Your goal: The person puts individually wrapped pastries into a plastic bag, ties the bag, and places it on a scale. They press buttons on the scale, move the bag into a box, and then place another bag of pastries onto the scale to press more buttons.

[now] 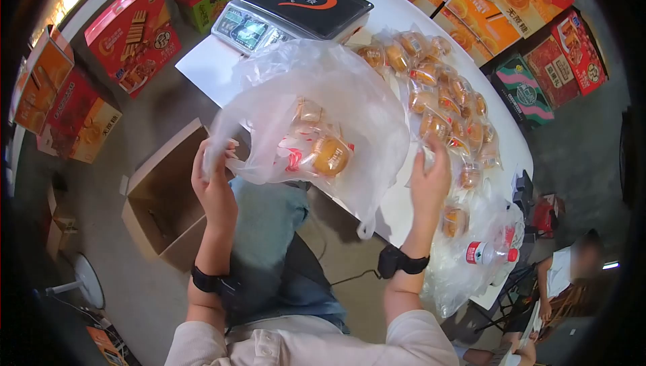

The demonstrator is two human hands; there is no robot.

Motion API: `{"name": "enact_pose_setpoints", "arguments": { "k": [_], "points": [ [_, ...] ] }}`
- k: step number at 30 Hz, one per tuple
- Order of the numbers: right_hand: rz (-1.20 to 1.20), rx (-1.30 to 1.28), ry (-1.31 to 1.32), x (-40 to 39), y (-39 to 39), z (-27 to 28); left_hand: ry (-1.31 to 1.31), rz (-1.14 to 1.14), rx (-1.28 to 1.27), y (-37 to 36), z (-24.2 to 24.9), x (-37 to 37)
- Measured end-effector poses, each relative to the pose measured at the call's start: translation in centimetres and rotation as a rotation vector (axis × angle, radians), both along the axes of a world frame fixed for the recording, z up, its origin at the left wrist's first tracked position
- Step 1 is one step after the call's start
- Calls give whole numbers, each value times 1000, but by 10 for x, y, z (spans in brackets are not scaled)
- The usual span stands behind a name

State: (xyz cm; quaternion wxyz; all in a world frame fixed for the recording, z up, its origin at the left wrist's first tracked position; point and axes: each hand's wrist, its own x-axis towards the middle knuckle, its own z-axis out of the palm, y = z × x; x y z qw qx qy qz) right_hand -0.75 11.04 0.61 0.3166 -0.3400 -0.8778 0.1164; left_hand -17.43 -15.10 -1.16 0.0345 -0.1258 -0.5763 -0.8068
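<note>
My left hand (215,171) is closed on the edge of a clear plastic bag (269,110), which it holds partly open above my lap. Several wrapped buns show through the film, among them a round golden wrapped bun (331,156). At the near edge of a heap of similar packs, my right hand (431,174) has its fingertips pinched at the bottom of a wrapped bun (435,125). That bun still lies against the heap (457,107). The wrapper partly hides the fingertips.
A digital scale (303,3) stands at the far end of the white table (397,208). On the right lie a loose wrapped bun (455,221), plastic bags (457,278) and a water bottle (491,253). An open carton (158,191) sits lower left; a person (562,272) is at right.
</note>
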Motion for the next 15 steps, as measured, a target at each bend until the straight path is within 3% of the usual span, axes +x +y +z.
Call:
{"name": "enact_pose_setpoints", "arguments": {
  "k": [1, 2, 4, 5, 7, 8, 11, 13, 15],
  "points": [
    [-240, 139, -189, 8, 20, -10, -43, 16, -10, -1, -1, -1],
    [-235, 149, -194, 17, 36, -30, 5, 3, 6, -3, -8, -4],
    [-732, 97, -531, 36, 55, -65, 82, -20, 6, -2, -2, -5],
    [-726, 104, -534, 42, 56, -65, 165, -51, -3, -3, 3, -3],
    [-572, -298, -460, 48, 55, -63, 128, -81, -18, -5, 6, 3],
    [-571, -299, -471, 52, 51, -64, 141, -82, -22, -3, 7, 4],
    [-425, -135, -359, 48, 31, -49, 175, -97, 6, 2, 10, 6],
    [-248, 175, -121, 45, 17, -32, 112, -96, 43, 3, 11, 10],
    [-165, 126, 18, 37, -12, 0, 133, -95, 29, 3, 13, 13]
  ]
}}
